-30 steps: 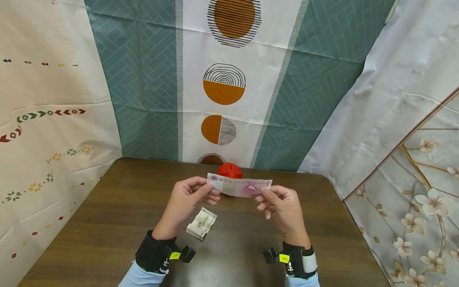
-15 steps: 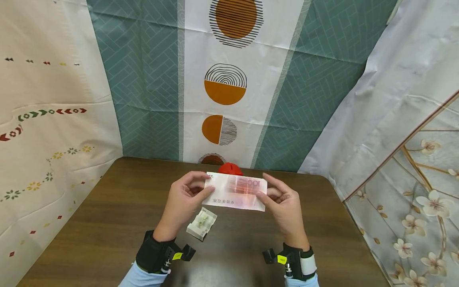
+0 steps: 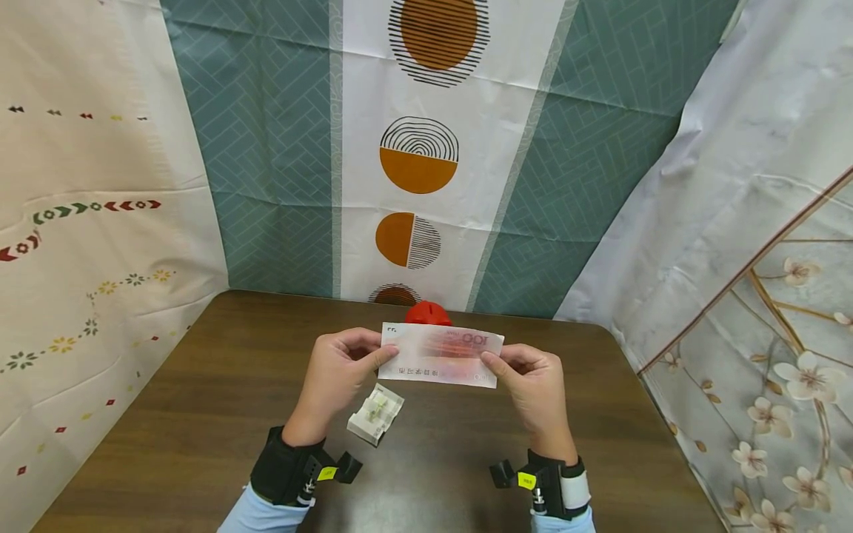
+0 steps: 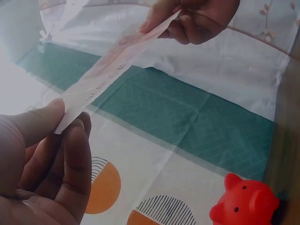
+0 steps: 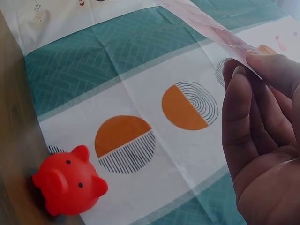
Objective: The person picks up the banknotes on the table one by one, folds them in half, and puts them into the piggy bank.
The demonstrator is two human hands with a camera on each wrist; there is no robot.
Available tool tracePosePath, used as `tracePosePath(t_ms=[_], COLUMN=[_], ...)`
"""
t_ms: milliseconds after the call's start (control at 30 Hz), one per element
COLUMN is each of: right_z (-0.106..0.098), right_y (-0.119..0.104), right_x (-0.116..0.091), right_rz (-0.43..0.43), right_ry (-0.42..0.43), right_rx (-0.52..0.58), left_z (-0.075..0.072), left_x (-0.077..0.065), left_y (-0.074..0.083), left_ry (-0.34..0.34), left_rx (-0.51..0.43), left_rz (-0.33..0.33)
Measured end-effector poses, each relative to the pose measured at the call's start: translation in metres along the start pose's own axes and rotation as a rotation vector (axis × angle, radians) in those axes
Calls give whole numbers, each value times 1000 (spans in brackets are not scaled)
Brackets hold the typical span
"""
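A pink-and-white banknote (image 3: 440, 355) marked 100 is stretched between my two hands, above the table. My left hand (image 3: 343, 370) pinches its left end between thumb and fingers. The opposite end is pinched by my right hand (image 3: 529, 385), thumb on the near face. In the left wrist view the banknote (image 4: 108, 70) slants up from the left thumb to the other hand. Behind the note in the head view is a red piggy bank (image 3: 429, 314), mostly hidden there; the right wrist view shows the whole piggy bank (image 5: 68, 183) with its ears and snout.
A small bundle of folded pale paper (image 3: 375, 414), printed with green, lies on the brown wooden table (image 3: 226, 400) near my left wrist. Patterned cloths, including a teal-and-white one (image 3: 280, 148), hang behind the table and at both sides.
The banknote has turned from a narrow tilted strip showing its patterned face to its broad face with the printed 100. Over the last half second the right fingers have lowered slightly at its end.
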State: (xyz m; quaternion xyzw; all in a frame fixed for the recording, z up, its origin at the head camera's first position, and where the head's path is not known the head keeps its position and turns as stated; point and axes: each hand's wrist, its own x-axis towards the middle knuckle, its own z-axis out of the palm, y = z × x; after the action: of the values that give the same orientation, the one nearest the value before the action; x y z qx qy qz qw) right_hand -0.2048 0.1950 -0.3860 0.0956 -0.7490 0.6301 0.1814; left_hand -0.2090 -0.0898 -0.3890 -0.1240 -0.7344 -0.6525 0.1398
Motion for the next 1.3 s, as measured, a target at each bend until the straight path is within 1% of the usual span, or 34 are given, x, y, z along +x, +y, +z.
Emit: tracePosePath(t_ms=[100,200,300,367,467,533,600,667,700,733,800,900,967,1000,1067,1133,1233,1300], right_z=[0,-1,-2,-3,-4,-4,-4,-3,-3,-3,-2,-1,-1,-1,-1,0,0,0], right_y=[1,3,5,6,6,7,7,8,8,8,7,5,4,4,4,3,3,3], right_x=[1,2,2,2,2,2,3,4,4,4,3,1,1,0,1,1,2,2], right_rz=[-1,-23,-51,-57,-47,-53,-84,-128,-145,-160,-160,-124,-102,-96,-101,-111,-112,-92], right_ry=[-7,-23,-52,-86,-148,-206,-258,-297,-302,-298,-249,-136,-80,-61,-51,-64,-80,-76], right_rx=[5,27,79,143,268,349,410,440,444,443,421,313,240,210,177,199,227,215], left_z=[0,1,1,1,0,0,0,-1,-1,-1,-1,-1,0,0,0,1,1,1], left_x=[0,0,0,0,-1,-1,0,0,0,0,0,-1,-2,-2,-2,-2,-1,-1], left_y=[0,0,0,0,-1,-1,-2,-2,-2,-2,-1,0,0,0,0,0,1,0], left_ry=[-1,-7,-5,-9,-42,-77,-110,-133,-141,-141,-121,-79,-56,-56,-57,-67,-49,-28], left_rx=[-2,-13,-22,-37,-99,-162,-223,-258,-268,-270,-237,-159,-103,-90,-75,-86,-90,-72], left_rz=[3,23,46,51,40,47,62,86,91,95,94,87,82,83,91,106,103,84])
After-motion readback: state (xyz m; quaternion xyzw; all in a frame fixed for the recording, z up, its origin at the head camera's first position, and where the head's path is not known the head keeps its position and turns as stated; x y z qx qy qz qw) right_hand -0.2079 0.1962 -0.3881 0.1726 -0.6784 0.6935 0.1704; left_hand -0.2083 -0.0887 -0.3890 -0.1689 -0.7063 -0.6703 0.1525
